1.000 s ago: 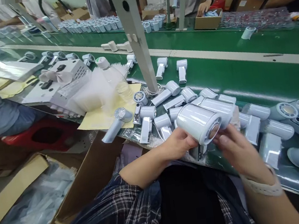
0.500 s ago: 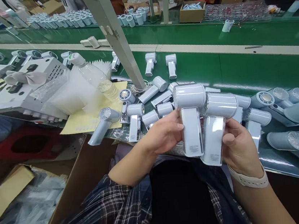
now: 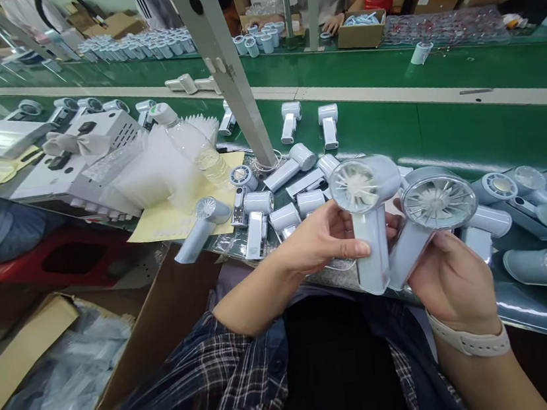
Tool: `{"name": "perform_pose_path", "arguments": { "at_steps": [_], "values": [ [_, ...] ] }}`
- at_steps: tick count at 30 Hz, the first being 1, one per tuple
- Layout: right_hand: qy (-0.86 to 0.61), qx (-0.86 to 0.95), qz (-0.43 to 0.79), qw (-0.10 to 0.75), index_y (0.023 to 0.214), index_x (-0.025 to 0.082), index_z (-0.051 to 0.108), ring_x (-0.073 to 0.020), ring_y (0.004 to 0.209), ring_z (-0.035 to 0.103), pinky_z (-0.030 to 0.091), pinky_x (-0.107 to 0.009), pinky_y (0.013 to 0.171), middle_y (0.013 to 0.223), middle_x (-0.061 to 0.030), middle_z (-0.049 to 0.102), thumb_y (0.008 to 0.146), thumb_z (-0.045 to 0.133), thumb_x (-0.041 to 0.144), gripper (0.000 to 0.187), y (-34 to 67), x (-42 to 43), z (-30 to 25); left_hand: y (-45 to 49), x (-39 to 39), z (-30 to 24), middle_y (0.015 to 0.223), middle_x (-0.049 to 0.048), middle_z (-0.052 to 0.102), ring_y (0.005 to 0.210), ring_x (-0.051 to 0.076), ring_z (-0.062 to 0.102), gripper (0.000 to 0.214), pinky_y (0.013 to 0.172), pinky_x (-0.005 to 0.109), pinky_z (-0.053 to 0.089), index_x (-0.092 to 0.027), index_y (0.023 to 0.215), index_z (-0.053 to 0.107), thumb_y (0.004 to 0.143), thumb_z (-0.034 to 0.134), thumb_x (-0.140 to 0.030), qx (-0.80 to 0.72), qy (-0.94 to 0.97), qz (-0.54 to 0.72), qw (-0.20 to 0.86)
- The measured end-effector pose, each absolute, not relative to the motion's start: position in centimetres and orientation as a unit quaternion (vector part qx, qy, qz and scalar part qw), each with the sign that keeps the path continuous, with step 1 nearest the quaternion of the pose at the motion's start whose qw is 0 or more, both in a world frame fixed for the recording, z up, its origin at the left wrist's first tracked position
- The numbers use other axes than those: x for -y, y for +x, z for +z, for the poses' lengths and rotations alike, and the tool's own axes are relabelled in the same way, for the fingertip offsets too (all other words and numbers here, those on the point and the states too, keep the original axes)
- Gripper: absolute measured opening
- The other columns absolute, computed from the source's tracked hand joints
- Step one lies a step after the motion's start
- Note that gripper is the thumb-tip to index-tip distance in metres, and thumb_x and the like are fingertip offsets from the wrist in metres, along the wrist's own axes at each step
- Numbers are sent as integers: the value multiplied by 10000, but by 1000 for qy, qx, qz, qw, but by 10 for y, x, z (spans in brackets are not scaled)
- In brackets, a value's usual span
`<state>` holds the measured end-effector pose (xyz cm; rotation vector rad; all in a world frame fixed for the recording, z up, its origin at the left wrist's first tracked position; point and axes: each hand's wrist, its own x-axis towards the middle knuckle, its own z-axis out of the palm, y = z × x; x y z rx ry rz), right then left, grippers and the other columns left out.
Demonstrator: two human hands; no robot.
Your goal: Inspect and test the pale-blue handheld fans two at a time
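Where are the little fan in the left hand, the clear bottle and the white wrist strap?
Fan [image 3: 371, 221] in the left hand [image 3: 322, 240]: head view, upper handle.
Clear bottle [image 3: 190, 142]: head view, its body.
White wrist strap [image 3: 473, 343]: head view, its middle.

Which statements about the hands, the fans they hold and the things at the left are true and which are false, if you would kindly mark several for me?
1. The left hand holds one fan and the right hand another fan. True.
2. Both held fans have their grilles turned away from the camera. False: the grilles face the camera.
3. A pale strap is worn just behind the right hand. True.
4. The stool at the left is green. False: the stool is red.
5. The open cardboard box at the lower left holds clear plastic. True.
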<state>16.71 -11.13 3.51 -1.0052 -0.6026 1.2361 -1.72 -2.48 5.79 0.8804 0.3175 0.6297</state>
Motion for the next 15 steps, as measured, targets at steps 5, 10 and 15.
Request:
{"name": "perform_pose_path", "arguments": {
  "at_steps": [5,10,15],
  "values": [
    [-445,326,568,611,1043,313,789,-328,882,749,644,-505,753,989,-73,809,1028,500,587,398,164,108,43,-9,25,50,1015,68,745,873,243,759,788,772,388,648,-204,1237,605,650,1049,-485,-161,418,302,842],
    [-434,319,552,637,1062,334,733,-296,766,679,581,-450,616,952,-61,767,1007,473,612,385,154,105,57,-6,25,47,947,55,751,787,232,772,722,718,366,636,-225,1281,592,849,807,-761,-153,398,317,847],
    [-448,266,534,666,1075,294,750,-300,818,726,618,-437,601,972,-85,760,981,535,597,383,152,106,58,-8,22,57,1044,92,778,946,274,801,569,809,397,667,-182,1181,610,850,899,-544,-167,358,328,858]
  ]
}}
